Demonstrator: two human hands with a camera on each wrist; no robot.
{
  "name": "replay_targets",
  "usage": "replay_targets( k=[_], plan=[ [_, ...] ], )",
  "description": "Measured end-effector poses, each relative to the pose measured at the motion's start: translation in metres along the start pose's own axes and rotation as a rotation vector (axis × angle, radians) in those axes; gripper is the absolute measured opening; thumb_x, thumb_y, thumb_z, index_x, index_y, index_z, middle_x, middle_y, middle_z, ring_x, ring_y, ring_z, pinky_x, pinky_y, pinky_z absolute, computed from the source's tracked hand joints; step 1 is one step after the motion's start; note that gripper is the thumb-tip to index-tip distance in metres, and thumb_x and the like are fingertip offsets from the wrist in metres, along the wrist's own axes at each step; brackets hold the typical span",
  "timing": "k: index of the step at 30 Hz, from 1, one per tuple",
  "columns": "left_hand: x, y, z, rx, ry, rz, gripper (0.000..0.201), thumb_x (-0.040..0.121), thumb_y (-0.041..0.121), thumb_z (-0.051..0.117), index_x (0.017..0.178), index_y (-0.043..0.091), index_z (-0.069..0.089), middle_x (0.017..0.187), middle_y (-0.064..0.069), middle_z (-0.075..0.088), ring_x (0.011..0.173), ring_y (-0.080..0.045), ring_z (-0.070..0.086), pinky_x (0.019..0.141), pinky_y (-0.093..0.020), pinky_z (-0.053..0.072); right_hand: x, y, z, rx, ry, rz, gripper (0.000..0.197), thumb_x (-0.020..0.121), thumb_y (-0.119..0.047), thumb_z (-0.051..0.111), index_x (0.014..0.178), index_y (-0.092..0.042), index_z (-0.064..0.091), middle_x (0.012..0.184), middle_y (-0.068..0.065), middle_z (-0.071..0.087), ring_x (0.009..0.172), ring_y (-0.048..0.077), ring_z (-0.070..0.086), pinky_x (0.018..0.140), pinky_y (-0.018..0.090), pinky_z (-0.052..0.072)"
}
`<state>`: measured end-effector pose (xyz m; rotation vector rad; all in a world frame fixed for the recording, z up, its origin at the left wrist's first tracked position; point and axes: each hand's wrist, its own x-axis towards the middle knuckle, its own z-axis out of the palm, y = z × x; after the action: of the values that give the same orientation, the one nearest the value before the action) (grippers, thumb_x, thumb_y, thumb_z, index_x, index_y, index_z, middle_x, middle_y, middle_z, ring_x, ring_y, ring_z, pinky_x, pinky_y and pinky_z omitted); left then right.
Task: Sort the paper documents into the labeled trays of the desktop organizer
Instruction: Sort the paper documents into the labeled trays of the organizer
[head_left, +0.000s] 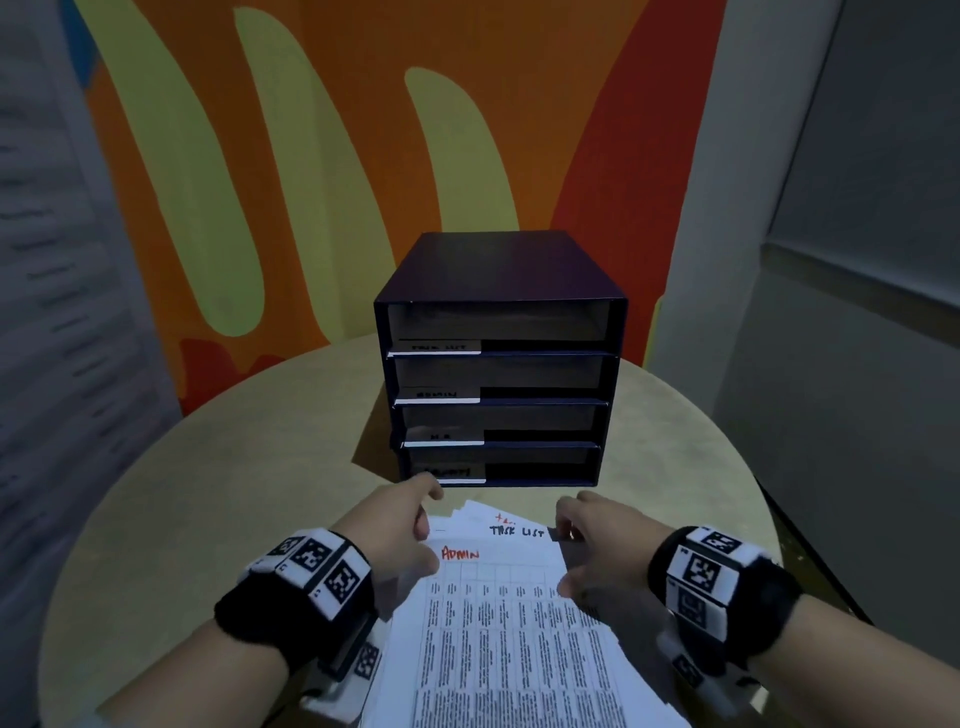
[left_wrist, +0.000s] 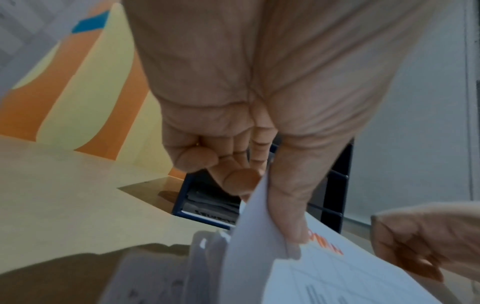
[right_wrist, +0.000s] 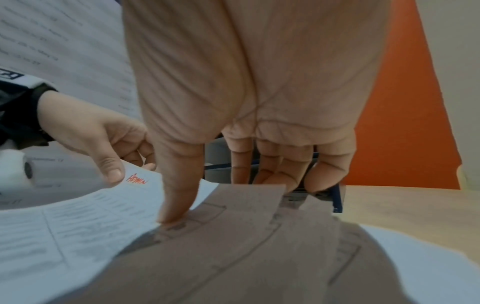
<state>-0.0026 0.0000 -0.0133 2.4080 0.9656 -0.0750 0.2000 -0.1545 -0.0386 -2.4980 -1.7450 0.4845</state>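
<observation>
A dark blue organizer (head_left: 498, 280) with several stacked trays stands at the back of the round table; the upper labels read TASK LIST and ADMIN (head_left: 439, 395). In front of it lies a paper stack. Its top sheet (head_left: 509, 623) is marked ADMIN in red, and a sheet marked TASK LIST (head_left: 519, 531) shows beneath it. My left hand (head_left: 423, 540) pinches the ADMIN sheet's (left_wrist: 324, 277) far left corner, thumb on top, with the corner lifted. My right hand (head_left: 563, 551) holds the stack's far right side: the thumb presses on the paper (right_wrist: 78, 226) and the fingers curl over the far edge.
The beige table (head_left: 208, 493) shows bare wood on both sides of the stack and organizer. A painted orange and yellow wall rises close behind. The organizer's bottom tray (left_wrist: 207, 216) lies just beyond my left fingers and holds paper.
</observation>
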Motion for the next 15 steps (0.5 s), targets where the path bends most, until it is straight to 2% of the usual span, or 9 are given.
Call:
replay_targets(
  k=[2, 4, 7, 9, 11, 13, 15],
  plan=[
    [0.001, -0.005, -0.004, -0.078, 0.072, 0.005, 0.058, 0.079, 0.018, 0.078, 0.125, 0.032, 0.045, 0.100, 0.008, 0.057, 0.079, -0.007, 0.057, 0.070, -0.023, 0.050, 0.001, 0.005, -0.002, 0.054, 0.073, 0.000, 0.033, 0.078, -0.040, 0.073, 0.085, -0.028, 0.044, 0.091, -0.010, 0.048, 0.089, 0.018, 0.054, 0.073, 0.029, 0.043],
    [0.003, -0.012, -0.008, -0.143, 0.157, 0.011, 0.039, 0.080, 0.018, 0.077, 0.113, 0.026, 0.057, 0.100, 0.009, 0.061, 0.081, -0.007, 0.058, 0.074, -0.024, 0.052, -0.001, 0.012, -0.003, 0.158, 0.148, 0.018, 0.025, 0.084, -0.031, 0.066, 0.073, -0.029, 0.043, 0.080, -0.010, 0.051, 0.079, 0.017, 0.054, 0.064, 0.025, 0.040],
    [0.005, -0.019, -0.013, -0.234, 0.225, 0.025, 0.007, 0.083, 0.021, 0.073, 0.086, 0.025, 0.069, 0.088, 0.007, 0.070, 0.084, -0.011, 0.065, 0.079, -0.031, 0.056, -0.005, 0.019, -0.005, 0.392, 0.268, 0.048, 0.021, 0.088, -0.021, 0.062, 0.071, -0.024, 0.050, 0.070, -0.009, 0.056, 0.065, 0.010, 0.051, 0.058, 0.019, 0.039],
    [0.005, -0.019, -0.016, -0.305, 0.275, 0.051, 0.007, 0.086, 0.021, 0.070, 0.079, 0.024, 0.068, 0.084, 0.003, 0.071, 0.082, -0.018, 0.067, 0.077, -0.037, 0.055, -0.007, 0.019, -0.007, 0.562, 0.337, 0.059, 0.020, 0.092, -0.016, 0.059, 0.073, -0.019, 0.053, 0.068, -0.009, 0.057, 0.061, 0.007, 0.050, 0.055, 0.015, 0.040],
    [0.006, -0.019, -0.015, -0.380, 0.323, 0.070, 0.009, 0.088, 0.018, 0.066, 0.080, 0.022, 0.066, 0.084, 0.001, 0.071, 0.081, -0.023, 0.067, 0.077, -0.041, 0.055, -0.004, 0.019, -0.008, 0.755, 0.376, 0.085, 0.021, 0.093, -0.011, 0.057, 0.073, -0.016, 0.053, 0.068, -0.006, 0.058, 0.057, 0.007, 0.051, 0.055, 0.018, 0.043],
    [0.010, -0.020, -0.013, -0.479, 0.368, 0.050, 0.010, 0.091, 0.017, 0.063, 0.081, 0.020, 0.065, 0.085, -0.005, 0.071, 0.080, -0.026, 0.068, 0.077, -0.044, 0.055, 0.001, 0.020, -0.007, 0.977, 0.370, 0.134, 0.020, 0.092, -0.010, 0.060, 0.074, -0.014, 0.051, 0.063, -0.001, 0.055, 0.052, 0.011, 0.049, 0.057, 0.030, 0.044],
    [0.017, -0.020, -0.009, -0.613, 0.403, 0.025, 0.010, 0.092, 0.020, 0.062, 0.082, 0.021, 0.064, 0.085, -0.019, 0.069, 0.073, -0.034, 0.066, 0.072, -0.045, 0.054, 0.005, 0.021, -0.006, 1.141, 0.322, 0.178, 0.018, 0.086, -0.013, 0.067, 0.080, -0.013, 0.050, 0.065, 0.005, 0.053, 0.056, 0.018, 0.051, 0.058, 0.034, 0.043]
  ],
)
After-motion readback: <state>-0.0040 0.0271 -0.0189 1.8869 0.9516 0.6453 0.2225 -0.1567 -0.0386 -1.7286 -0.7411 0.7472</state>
